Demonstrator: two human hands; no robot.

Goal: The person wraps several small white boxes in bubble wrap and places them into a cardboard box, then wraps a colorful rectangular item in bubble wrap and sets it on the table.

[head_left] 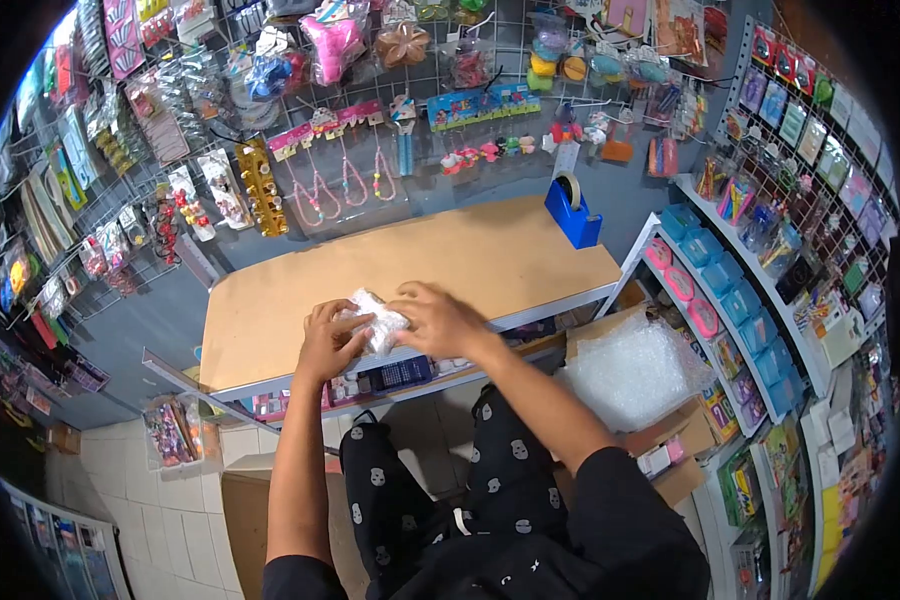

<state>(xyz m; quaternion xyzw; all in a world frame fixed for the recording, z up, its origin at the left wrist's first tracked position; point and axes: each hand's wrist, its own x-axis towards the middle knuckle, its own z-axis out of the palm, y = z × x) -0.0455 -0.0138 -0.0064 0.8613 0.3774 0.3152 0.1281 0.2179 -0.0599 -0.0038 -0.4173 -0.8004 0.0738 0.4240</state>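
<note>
A small bundle in clear bubble wrap (380,322) lies at the front edge of the wooden tabletop (270,310). What is inside the wrap cannot be made out. From the left side, my left hand (328,338) grips it with thumb and fingers. My right hand (438,320) holds its right side, fingers bent over the wrap and slightly blurred. Both hands rest close to the table surface.
A blue tape dispenser (574,212) stands at the table's far right corner. Right of the table, a large bubble wrap pile (635,370) sits over a cardboard box (685,440). Shelves with blue cases (725,275) line the right; hanging goods cover the wall grid.
</note>
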